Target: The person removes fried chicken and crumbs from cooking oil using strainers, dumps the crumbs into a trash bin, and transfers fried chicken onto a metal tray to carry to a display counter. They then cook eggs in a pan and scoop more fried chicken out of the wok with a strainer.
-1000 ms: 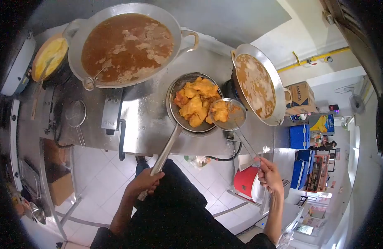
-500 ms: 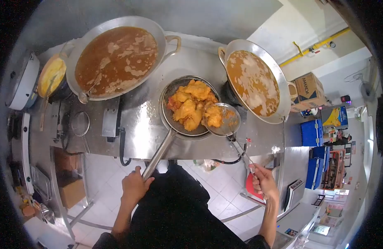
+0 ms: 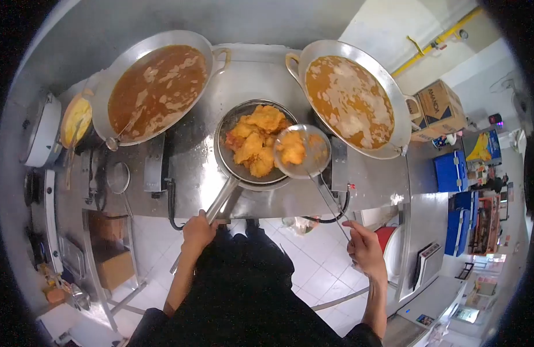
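Note:
My left hand (image 3: pixel 198 232) is closed round the handle of a large strainer (image 3: pixel 223 196), which holds several golden fried pieces (image 3: pixel 256 139) over the steel counter. My right hand (image 3: pixel 364 247) grips the thin handle of a small skimmer (image 3: pixel 318 155). One fried piece (image 3: pixel 292 148) and some crumbs lie in the skimmer, whose bowl overlaps the right side of the strainer. Behind to the left is a wide pan of brown oil (image 3: pixel 157 87); another pan of foamy oil (image 3: pixel 350 101) is at the right.
A ladle (image 3: pixel 112 143) rests in the left pan. At the left are a bowl of yellow batter (image 3: pixel 77 120) and another small strainer (image 3: pixel 118 177). A black hose (image 3: pixel 171 202) hangs at the counter's front edge (image 3: pixel 267 211). Cardboard boxes (image 3: pixel 437 107) and blue coolers (image 3: pixel 451 172) are at the right.
The view has shifted, bringing the right pan closer to the middle. My left hand has slid up the strainer's handle toward its bowl. The skimmer remains over the strainer's right side.

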`<state>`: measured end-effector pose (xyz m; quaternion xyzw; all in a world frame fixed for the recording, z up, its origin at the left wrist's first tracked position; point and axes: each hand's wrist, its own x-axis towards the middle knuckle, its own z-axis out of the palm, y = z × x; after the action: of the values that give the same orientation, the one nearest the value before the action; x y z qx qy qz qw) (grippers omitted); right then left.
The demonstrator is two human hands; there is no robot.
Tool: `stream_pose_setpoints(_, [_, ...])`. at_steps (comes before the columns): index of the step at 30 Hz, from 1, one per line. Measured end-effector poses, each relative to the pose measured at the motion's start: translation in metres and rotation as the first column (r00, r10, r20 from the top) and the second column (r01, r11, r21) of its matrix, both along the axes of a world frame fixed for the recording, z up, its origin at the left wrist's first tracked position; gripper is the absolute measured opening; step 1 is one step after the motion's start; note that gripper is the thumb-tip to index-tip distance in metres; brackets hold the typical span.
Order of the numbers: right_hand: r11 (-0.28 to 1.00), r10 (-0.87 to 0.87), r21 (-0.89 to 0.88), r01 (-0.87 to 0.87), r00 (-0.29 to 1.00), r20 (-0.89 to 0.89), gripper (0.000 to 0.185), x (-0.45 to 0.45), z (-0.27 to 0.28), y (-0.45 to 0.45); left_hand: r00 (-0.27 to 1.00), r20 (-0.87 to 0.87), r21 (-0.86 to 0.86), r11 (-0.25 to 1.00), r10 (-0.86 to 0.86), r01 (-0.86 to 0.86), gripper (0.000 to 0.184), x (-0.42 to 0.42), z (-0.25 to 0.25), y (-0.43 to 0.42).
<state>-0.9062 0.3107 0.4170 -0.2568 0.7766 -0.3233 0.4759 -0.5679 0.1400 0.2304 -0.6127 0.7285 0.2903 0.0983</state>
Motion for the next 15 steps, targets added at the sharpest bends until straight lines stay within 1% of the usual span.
stream_pose_setpoints(1, [1.0,-0.013,-0.001,0.013,1.0,0.006,0.026,0.0,-0.008,0.003,1.0,-0.005,0.011,1.0,-0.007,0.007,0.054,0.002,-0.003,-0.001])
stream_pose_setpoints(3, [0.977,0.098,-0.156,-0.145,0.956,-0.275,0.025,-0.001,-0.029,0.004,1.0,-0.011,0.018,1.0,-0.019,0.019,0.055,0.002,-0.005,-0.001])
stream_pose_setpoints(4, [0.977,0.098,-0.158,-0.145,0.956,-0.276,0.025,0.001,-0.026,0.002,1.0,-0.021,0.0,1.0,-0.015,0.015,0.056,0.002,-0.005,0.001])
stream_pose_setpoints(6, [0.983,0.097,-0.112,-0.147,0.925,-0.368,0.026,0.008,-0.017,-0.002,1.0,-0.026,-0.016,1.0,-0.005,0.004,0.056,0.005,-0.004,0.003])
stream_pose_setpoints(10, [0.982,0.117,-0.101,-0.158,0.935,-0.334,0.026,0.009,-0.015,-0.004,0.999,-0.033,-0.021,1.0,0.008,-0.009,0.056,0.003,-0.002,0.004])
stream_pose_setpoints(12, [0.983,0.106,-0.123,-0.137,0.967,-0.232,0.026,0.009,-0.018,-0.001,0.999,-0.039,-0.015,0.999,0.031,-0.032,0.056,0.004,0.0,0.005])
stream_pose_setpoints(13, [0.982,0.117,-0.12,-0.148,0.965,-0.235,0.026,0.01,-0.013,0.001,0.999,-0.036,-0.026,0.999,0.037,-0.038,0.056,0.004,0.003,0.006])
stream_pose_setpoints(15, [0.999,-0.029,0.032,0.031,0.998,-0.062,0.026,0.012,0.0,0.004,0.997,-0.04,-0.029,0.997,0.063,-0.065,0.055,0.004,0.005,0.006])
